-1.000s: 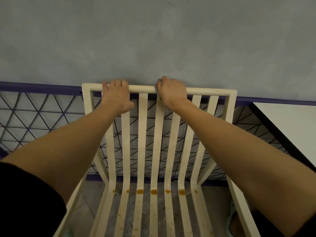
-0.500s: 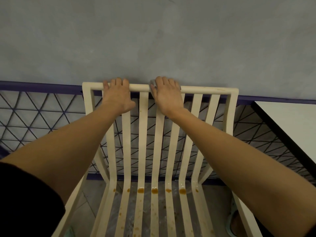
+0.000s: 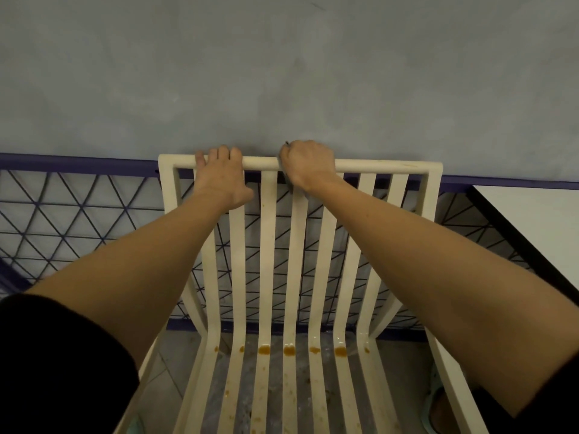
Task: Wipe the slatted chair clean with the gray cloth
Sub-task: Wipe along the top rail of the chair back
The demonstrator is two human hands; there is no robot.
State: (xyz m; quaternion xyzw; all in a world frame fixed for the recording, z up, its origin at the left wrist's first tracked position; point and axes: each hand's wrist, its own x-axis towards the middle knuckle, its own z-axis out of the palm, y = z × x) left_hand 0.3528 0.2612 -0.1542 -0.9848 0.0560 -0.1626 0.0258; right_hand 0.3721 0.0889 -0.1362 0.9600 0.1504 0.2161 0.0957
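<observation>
The cream slatted chair (image 3: 268,245) faces me, its back against a grey wall. Orange-brown stains (image 3: 289,350) dot the slats at the bend between back and seat, with smaller specks on the seat slats. My left hand (image 3: 221,180) grips the chair's top rail left of centre. My right hand (image 3: 308,164) is closed over the top rail near its middle, pressing the gray cloth (image 3: 286,180) onto it; only a small dark edge of the cloth shows under my palm and by my fingers.
A grey wall (image 3: 282,73) rises behind the chair, with a purple-framed wire grid panel (image 3: 62,220) below it. A white table with a dark edge (image 3: 532,220) stands at the right. A light green slipper (image 3: 437,399) shows bottom right.
My right hand with the cloth slid left along the top rail toward my left hand, then curled tighter over the rail. My left hand stayed in place.
</observation>
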